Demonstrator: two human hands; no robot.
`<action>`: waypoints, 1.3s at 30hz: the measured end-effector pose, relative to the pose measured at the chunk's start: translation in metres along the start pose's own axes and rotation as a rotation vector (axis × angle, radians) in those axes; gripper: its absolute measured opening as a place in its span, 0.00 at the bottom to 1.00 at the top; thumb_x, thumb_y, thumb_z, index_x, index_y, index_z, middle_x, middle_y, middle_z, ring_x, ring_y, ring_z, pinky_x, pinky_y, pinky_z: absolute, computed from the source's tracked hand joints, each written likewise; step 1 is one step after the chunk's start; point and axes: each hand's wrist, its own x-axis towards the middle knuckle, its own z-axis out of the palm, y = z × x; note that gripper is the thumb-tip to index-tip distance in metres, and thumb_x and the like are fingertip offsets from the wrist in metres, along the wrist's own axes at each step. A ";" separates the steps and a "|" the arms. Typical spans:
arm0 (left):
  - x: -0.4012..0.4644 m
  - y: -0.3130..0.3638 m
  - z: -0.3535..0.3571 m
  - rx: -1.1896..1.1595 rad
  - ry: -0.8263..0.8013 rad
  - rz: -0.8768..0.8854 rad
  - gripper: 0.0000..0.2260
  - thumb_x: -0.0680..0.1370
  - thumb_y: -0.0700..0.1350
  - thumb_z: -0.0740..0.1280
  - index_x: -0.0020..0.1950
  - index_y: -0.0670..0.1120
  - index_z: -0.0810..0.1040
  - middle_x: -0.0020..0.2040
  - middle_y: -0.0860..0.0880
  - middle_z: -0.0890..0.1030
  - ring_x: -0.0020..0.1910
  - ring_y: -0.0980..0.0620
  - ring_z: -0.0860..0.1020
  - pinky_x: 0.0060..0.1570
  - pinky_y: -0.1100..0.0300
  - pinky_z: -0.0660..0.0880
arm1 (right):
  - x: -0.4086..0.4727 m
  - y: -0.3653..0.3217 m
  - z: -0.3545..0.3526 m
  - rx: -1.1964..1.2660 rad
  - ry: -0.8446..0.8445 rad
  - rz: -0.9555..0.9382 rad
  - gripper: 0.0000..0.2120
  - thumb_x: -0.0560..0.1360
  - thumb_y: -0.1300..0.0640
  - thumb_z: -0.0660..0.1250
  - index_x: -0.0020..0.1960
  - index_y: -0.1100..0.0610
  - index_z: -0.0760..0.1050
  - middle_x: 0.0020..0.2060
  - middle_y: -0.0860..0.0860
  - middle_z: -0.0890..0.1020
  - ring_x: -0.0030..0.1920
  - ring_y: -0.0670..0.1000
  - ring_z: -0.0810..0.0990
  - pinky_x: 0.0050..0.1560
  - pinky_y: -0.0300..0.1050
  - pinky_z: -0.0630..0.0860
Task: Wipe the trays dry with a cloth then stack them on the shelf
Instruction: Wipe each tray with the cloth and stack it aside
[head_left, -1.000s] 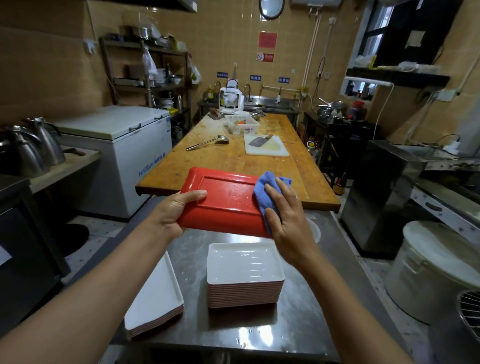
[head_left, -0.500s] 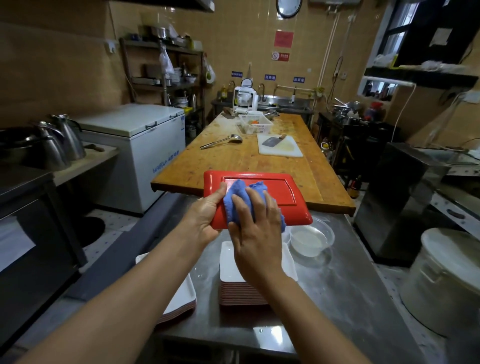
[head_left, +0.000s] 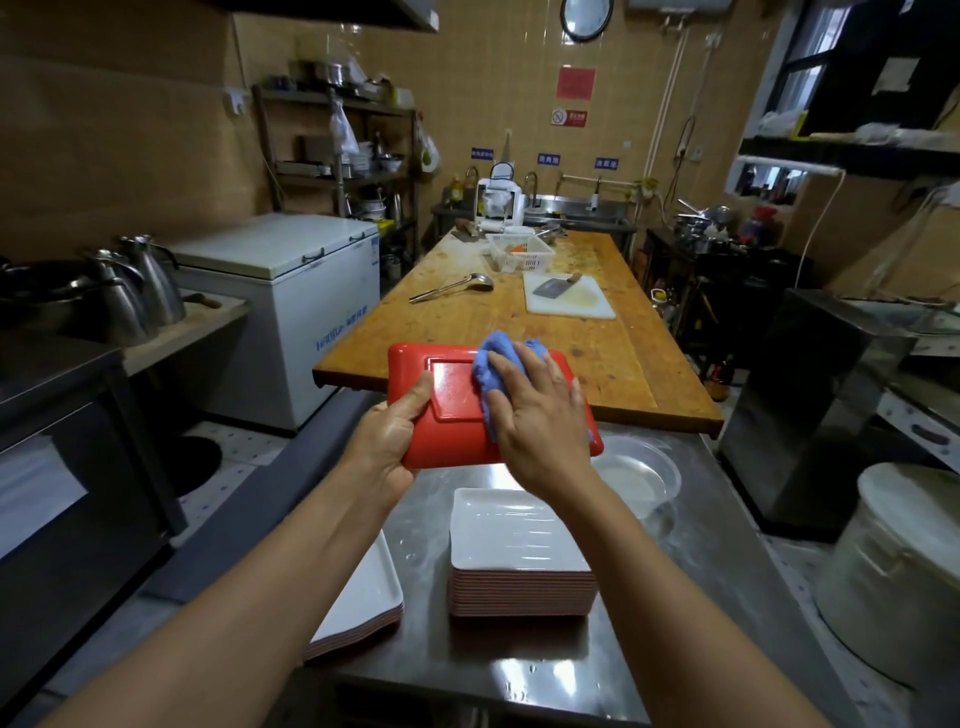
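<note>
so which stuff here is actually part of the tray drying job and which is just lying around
Part of the job:
red tray, held by the left hand
blue cloth, pressed under the right hand
stack of white trays
second tray stack

Lying about:
ladle
cleaver on cutting board
white basket
clear bowl
</note>
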 end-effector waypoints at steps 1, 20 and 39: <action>0.000 0.001 -0.004 -0.003 0.006 -0.006 0.06 0.76 0.46 0.67 0.48 0.44 0.75 0.42 0.42 0.82 0.39 0.43 0.81 0.41 0.48 0.78 | 0.002 0.008 -0.002 -0.008 0.004 0.031 0.21 0.81 0.49 0.52 0.73 0.47 0.61 0.75 0.47 0.57 0.75 0.50 0.51 0.74 0.53 0.49; -0.001 0.008 -0.065 -0.075 0.131 -0.037 0.10 0.77 0.46 0.65 0.57 0.46 0.74 0.50 0.43 0.81 0.45 0.45 0.80 0.39 0.48 0.80 | -0.032 0.037 0.053 0.651 0.062 0.533 0.11 0.81 0.51 0.54 0.43 0.53 0.69 0.36 0.56 0.78 0.33 0.54 0.75 0.32 0.44 0.71; -0.015 -0.048 -0.163 1.812 0.074 0.544 0.09 0.76 0.51 0.66 0.50 0.47 0.80 0.48 0.48 0.80 0.49 0.46 0.77 0.45 0.53 0.74 | -0.036 0.007 0.092 0.883 -0.216 0.607 0.06 0.80 0.57 0.57 0.53 0.57 0.70 0.33 0.54 0.78 0.30 0.52 0.74 0.26 0.38 0.69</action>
